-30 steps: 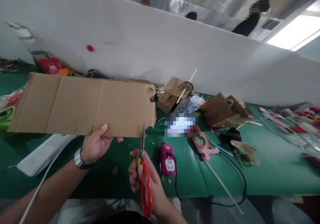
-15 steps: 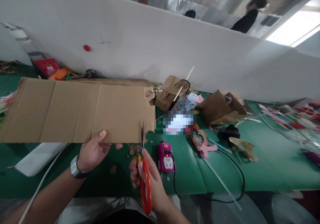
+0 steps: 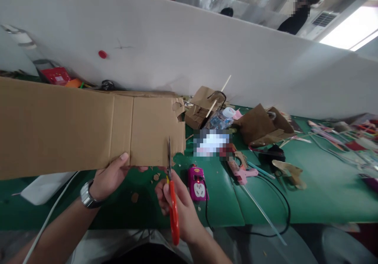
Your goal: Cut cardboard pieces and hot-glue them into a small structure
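A long piece of brown cardboard (image 3: pixel 79 126) with upright fold lines stretches across the left half of the head view. My left hand (image 3: pixel 113 175) grips its lower edge, thumb on the near face and fingers behind. In my right hand (image 3: pixel 178 207) is a pair of scissors (image 3: pixel 175 220) with red-orange handles. Its blades point upward at the cardboard's lower edge, near the ragged right end; one blade shows in front of the sheet. Whether the blades are fully closed I cannot tell.
On the green table (image 3: pixel 218 213), a purple power socket (image 3: pixel 197 183) and a pink glue gun (image 3: pixel 240 173) lie to the right. Behind are a plastic bottle (image 3: pixel 223 118) and folded cardboard (image 3: pixel 264 126). A white object (image 3: pixel 45 187) with a cable lies left. A white partition (image 3: pixel 165 47) stands behind; people are beyond it.
The cardboard's left part has swung nearer to me and now reaches past the left picture edge; another fold shows near my left hand. The scissors stay at almost the same spot.
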The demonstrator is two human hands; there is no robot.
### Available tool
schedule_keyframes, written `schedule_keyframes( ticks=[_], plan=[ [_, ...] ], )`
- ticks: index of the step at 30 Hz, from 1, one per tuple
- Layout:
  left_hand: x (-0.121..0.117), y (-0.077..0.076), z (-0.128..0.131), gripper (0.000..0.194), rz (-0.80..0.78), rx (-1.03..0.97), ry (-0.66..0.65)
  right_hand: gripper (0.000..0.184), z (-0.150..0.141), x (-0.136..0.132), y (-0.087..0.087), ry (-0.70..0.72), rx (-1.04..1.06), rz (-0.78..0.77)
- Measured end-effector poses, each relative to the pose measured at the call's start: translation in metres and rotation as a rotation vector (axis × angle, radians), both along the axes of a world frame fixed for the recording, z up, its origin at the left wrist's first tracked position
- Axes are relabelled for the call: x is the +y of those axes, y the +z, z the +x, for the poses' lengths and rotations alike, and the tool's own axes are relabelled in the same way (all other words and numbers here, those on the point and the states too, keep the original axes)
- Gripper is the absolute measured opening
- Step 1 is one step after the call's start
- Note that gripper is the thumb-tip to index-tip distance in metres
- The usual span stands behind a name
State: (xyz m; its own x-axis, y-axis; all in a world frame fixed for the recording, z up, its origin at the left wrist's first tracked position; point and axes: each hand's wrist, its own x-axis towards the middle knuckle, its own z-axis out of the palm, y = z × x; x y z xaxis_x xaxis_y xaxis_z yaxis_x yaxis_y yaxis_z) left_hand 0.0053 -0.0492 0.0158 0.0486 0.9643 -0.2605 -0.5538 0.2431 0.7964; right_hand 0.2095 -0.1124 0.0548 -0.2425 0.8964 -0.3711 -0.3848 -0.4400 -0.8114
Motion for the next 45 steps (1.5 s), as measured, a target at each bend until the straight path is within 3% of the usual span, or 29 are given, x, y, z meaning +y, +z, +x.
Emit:
schedule_keyframes(
  ticks=[8,21,27,39,45],
  plan=[
    [0.001,0.001,-0.004,0.04,-0.031,-0.012,-0.094,0.055,-0.002,0.003,-0.009,0.014,0.015,0.002],
    [0.003,0.003,-0.001,0.037,0.046,-0.032,-0.075,0.059,-0.008,0.002,-0.024,0.073,0.007,0.043],
    [0.002,0.003,0.001,0.033,0.058,-0.054,-0.067,0.065,-0.01,0.003,-0.021,0.075,-0.044,0.055],
    [-0.001,-0.001,0.004,0.029,0.076,-0.061,-0.007,0.062,-0.005,-0.001,-0.013,0.064,-0.038,0.035],
    [0.001,0.003,0.011,0.034,0.047,-0.039,-0.012,0.066,-0.01,-0.009,-0.026,0.024,-0.089,0.03]
  ],
)
